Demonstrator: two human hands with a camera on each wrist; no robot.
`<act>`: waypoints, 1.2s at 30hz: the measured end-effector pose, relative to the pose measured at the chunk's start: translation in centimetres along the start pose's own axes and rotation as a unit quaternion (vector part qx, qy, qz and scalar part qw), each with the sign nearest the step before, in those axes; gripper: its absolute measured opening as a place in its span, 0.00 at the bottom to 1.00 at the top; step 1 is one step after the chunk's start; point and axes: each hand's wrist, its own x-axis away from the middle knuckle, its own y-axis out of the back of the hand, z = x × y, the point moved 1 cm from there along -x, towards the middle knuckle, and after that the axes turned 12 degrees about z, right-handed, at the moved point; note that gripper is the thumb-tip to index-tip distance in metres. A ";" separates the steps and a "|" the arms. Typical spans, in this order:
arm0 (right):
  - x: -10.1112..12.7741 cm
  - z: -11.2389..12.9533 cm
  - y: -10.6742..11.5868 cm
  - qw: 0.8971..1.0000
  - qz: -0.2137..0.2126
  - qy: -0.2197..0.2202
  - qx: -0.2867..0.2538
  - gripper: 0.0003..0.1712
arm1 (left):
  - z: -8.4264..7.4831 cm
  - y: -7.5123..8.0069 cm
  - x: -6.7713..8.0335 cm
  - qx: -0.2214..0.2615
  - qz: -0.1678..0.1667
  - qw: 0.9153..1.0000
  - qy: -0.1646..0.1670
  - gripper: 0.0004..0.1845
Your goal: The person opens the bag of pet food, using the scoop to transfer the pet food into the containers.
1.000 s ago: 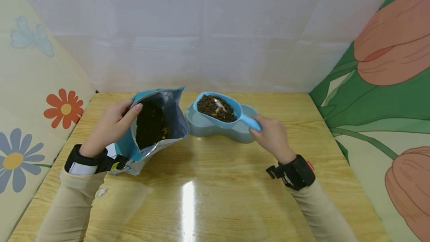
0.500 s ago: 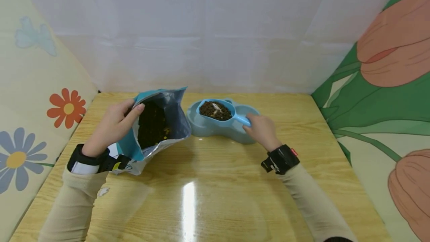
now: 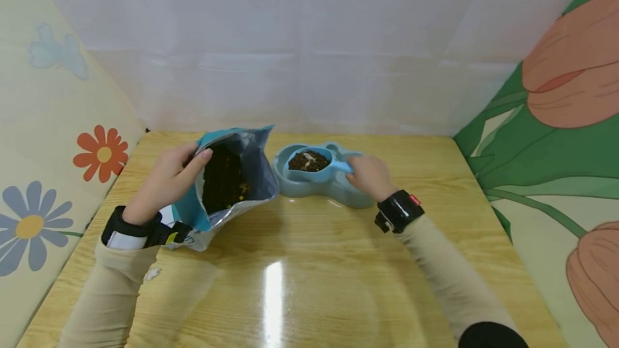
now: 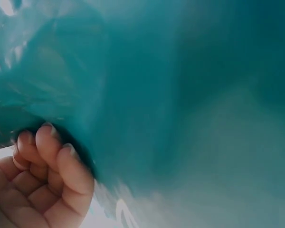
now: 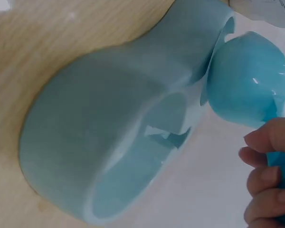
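Note:
My left hand pinches the open rim of a teal, foil-lined bag that holds dark kibble and leans on the wooden table. Close up in the left wrist view, the teal bag fills the frame with my left hand curled at its edge. My right hand grips the handle of a blue scoop filled with kibble, held low over the left bowl of a pale blue double pet dish. In the right wrist view, the scoop hangs beside the dish, my right hand on its handle.
Flower-patterned panels stand at the left and the right, with a white sheet behind the table. The dish sits near the table's far edge.
My right hand has carried the full scoop lower and further away, down over the dish's left bowl. The left hand and the bag have stayed put.

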 end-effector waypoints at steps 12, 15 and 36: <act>-1.7 0.2 1.6 0.998 0.028 0.010 0.047 0.11 | -0.1 0.0 0.1 0.002 0.003 1.000 0.004 0.15; -2.0 0.4 1.9 0.998 0.041 0.005 0.052 0.11 | -0.1 0.0 0.0 0.002 0.004 1.000 0.004 0.15; -3.2 1.7 3.9 0.992 0.090 0.000 0.091 0.12 | -0.1 0.1 0.0 0.000 0.006 1.000 0.000 0.14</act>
